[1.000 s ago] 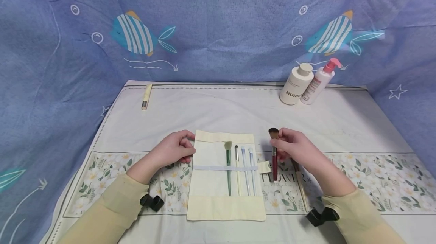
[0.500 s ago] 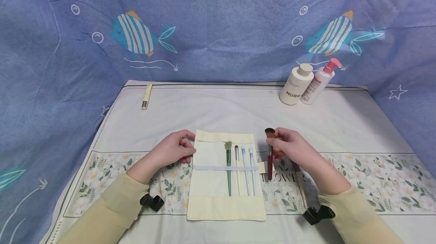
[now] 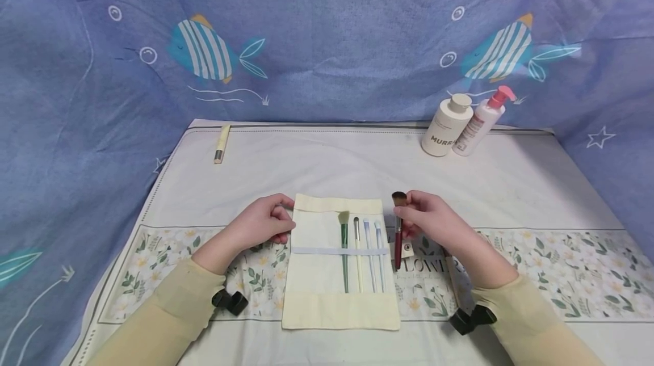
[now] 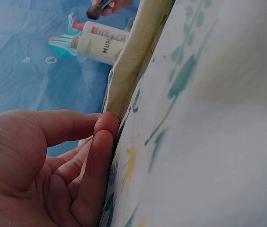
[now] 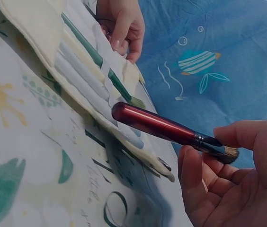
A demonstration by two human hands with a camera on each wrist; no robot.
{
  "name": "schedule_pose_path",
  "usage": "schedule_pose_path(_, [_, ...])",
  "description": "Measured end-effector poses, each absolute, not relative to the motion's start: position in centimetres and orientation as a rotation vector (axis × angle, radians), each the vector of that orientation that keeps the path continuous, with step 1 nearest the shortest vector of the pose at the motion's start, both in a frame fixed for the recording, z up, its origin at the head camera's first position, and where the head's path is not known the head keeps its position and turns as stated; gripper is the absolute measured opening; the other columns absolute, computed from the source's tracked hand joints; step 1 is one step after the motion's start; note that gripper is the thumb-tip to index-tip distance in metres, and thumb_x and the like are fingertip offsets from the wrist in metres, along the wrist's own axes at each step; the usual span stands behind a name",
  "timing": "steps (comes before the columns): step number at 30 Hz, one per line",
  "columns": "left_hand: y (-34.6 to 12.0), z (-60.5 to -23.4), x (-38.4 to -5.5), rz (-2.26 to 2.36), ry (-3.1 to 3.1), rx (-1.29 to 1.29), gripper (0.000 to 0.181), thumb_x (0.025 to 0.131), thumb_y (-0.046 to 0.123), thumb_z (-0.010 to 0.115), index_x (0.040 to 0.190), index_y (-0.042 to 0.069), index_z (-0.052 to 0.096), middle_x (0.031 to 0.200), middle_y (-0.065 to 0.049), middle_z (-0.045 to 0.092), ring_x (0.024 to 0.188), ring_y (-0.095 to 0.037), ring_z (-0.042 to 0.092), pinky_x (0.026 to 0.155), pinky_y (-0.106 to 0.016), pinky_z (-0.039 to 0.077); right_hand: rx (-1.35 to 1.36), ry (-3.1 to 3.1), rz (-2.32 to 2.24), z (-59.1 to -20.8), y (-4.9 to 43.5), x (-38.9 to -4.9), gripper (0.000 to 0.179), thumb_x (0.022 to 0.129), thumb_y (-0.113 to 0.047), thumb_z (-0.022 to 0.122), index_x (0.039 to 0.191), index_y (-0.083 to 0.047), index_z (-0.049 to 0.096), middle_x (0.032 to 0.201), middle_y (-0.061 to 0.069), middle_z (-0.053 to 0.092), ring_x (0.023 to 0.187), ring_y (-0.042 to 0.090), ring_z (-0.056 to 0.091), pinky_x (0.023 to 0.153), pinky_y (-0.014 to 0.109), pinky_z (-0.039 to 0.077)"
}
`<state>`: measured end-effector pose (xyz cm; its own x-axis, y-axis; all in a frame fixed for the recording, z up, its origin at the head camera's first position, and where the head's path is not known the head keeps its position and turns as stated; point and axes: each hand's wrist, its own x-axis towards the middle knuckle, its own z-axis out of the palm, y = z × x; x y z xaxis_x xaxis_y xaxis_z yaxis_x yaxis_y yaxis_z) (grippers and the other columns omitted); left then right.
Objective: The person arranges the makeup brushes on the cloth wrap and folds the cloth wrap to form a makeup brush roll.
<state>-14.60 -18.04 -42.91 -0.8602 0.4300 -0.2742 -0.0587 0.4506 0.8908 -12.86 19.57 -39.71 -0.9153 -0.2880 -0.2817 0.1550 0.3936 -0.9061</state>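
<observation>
A cream cloth brush roll lies unfolded on the table. Its pale elastic band crosses several slim brushes: a green makeup brush, a cream-handled one and pale blue ones toward the right. My left hand pinches the roll's upper left edge between thumb and fingers. With thumb and fingers my right hand holds a red-handled makeup brush near its ferrule, dark bristles upward in the head view. That brush is just right of the roll, over its snap tab.
At the back right stand a white bottle and a pink-topped pump bottle. A cream tube lies at the back left. Partly under my right forearm is a thin stick-like handle. A blue fish-print curtain hangs behind.
My right hand has moved a little left with the red-handled brush, bringing it nearer the roll's right edge. My left hand stays at the roll's left edge.
</observation>
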Motion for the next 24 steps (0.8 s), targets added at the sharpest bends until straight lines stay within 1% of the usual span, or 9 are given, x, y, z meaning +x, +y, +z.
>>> schedule_pose_path(6, [-18.1, -43.0, -14.6, 1.411, 2.226, 0.307, 0.041, 0.099, 0.008, 0.067, 0.136, 0.0, 0.053, 0.082, -0.009, 0.07, 0.067, -0.023, 0.069, 0.066, -0.034, 0.057, -0.128, 2.206, -1.571, -40.2, 19.0, -12.9, 0.024, 0.103, -0.018, 0.064, 0.102, 0.003, 0.052, 0.076, 0.009, 0.058, 0.071, 0.025, 0.071, 0.068, 0.041, 0.063])
schedule_pose_path(11, [-18.2, -43.0, -14.6, 1.411, 2.227, 0.306, 0.041, 0.099, 0.008, 0.067, 0.136, 0.0, 0.053, 0.082, -0.009, 0.07, 0.067, -0.023, 0.069, 0.065, -0.034, 0.057, -0.13, 2.181, -1.581, -40.4, 18.4, -13.0, 0.024, 0.103, -0.018, 0.064, 0.1, 0.002, 0.051, 0.077, 0.01, 0.061, 0.071, 0.025, 0.07, 0.068, 0.04, 0.063])
schedule_pose_path(17, [-18.2, -43.1, -14.6, 1.415, 2.221, 0.306, 0.042, 0.099, 0.009, 0.067, 0.137, 0.0, 0.053, 0.083, -0.01, 0.07, 0.067, -0.023, 0.069, 0.065, -0.034, 0.057, -0.087, 2.147, -1.596, -40.4, 17.6, -13.3, 0.025, 0.103, -0.019, 0.064, 0.098, 0.001, 0.048, 0.079, 0.009, 0.059, 0.072, 0.024, 0.069, 0.069, 0.037, 0.062])
schedule_pose_path(24, [-18.1, -43.0, -14.6, 1.408, 2.227, 0.306, 0.042, 0.099, 0.008, 0.067, 0.138, 0.0, 0.053, 0.082, -0.009, 0.07, 0.067, -0.023, 0.069, 0.066, -0.034, 0.057, -0.096, 2.146, -1.595, -40.5, 16.8, -13.7, 0.027, 0.103, -0.019, 0.063, 0.093, -0.002, 0.044, 0.078, 0.009, 0.061, 0.072, 0.026, 0.072, 0.067, 0.039, 0.063])
